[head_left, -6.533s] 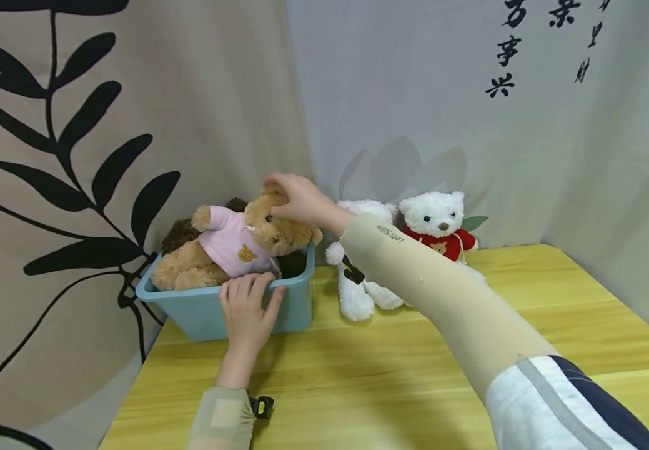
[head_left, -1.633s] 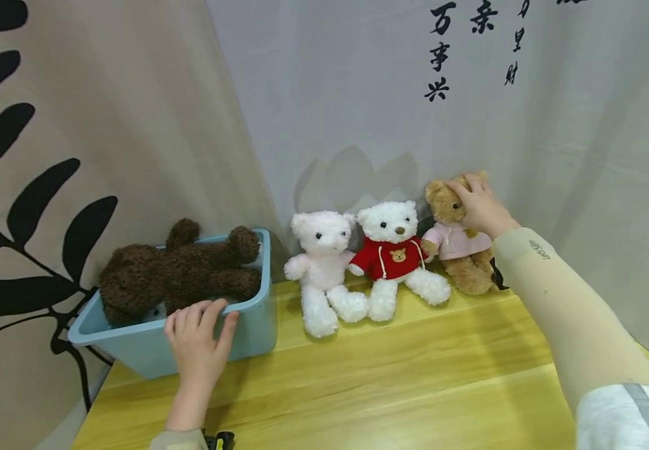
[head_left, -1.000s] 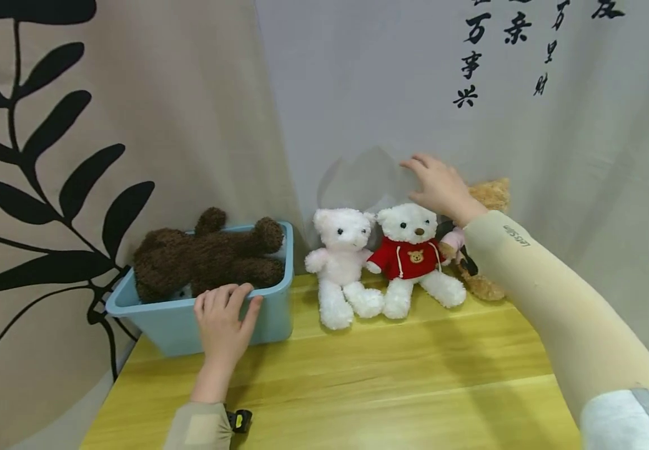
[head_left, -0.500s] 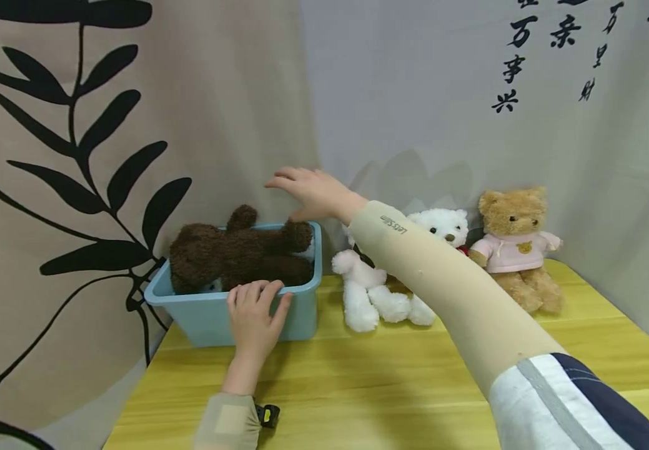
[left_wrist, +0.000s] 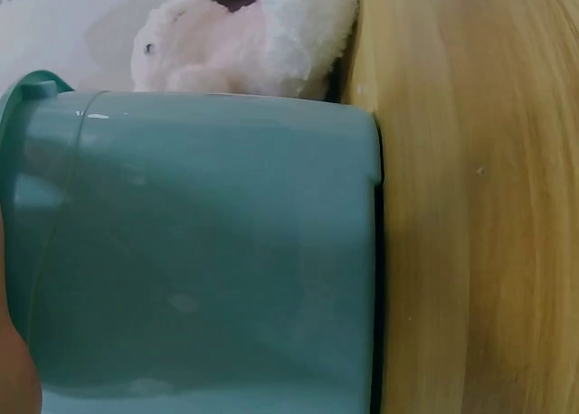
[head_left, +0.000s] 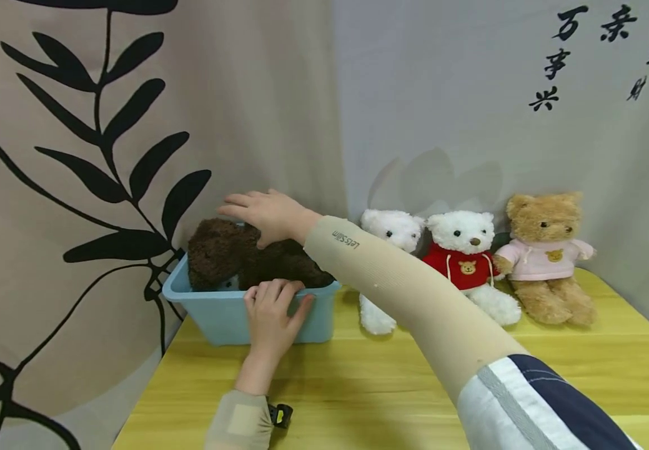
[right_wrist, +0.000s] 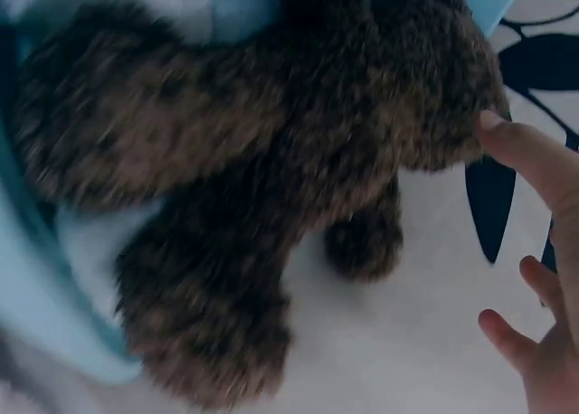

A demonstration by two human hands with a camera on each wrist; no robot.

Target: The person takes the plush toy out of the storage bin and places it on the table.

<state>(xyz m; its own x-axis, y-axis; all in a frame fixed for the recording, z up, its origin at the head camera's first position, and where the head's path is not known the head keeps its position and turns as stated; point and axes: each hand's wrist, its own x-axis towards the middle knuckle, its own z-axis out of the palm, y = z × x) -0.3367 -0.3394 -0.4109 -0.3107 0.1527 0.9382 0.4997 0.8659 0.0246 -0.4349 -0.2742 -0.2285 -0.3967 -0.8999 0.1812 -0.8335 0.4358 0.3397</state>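
Observation:
A brown plush teddy bear (head_left: 214, 253) lies on its back in a light blue plastic bin (head_left: 206, 315) at the left of the table. My right hand (head_left: 270, 215) hovers over the bear with fingers spread; in the right wrist view its thumb is by the bear's head (right_wrist: 443, 89), and whether it touches cannot be told. My left hand (head_left: 270, 315) holds the bin's front rim, fingers hooked over it. Only the bin's outer wall (left_wrist: 208, 233) and a bit of that hand show in the left wrist view.
Right of the bin sit a white bear (head_left: 394, 228), a white bear in a red hoodie (head_left: 465, 265) and a tan bear in a pink shirt (head_left: 549, 256). The wooden table (head_left: 358, 387) backs onto a printed curtain (head_left: 262, 94).
The tan bear went from the bin to the right end of the row, where my right hand let go. That hand has come back left, over the brown bear. My left hand stays on the rim.

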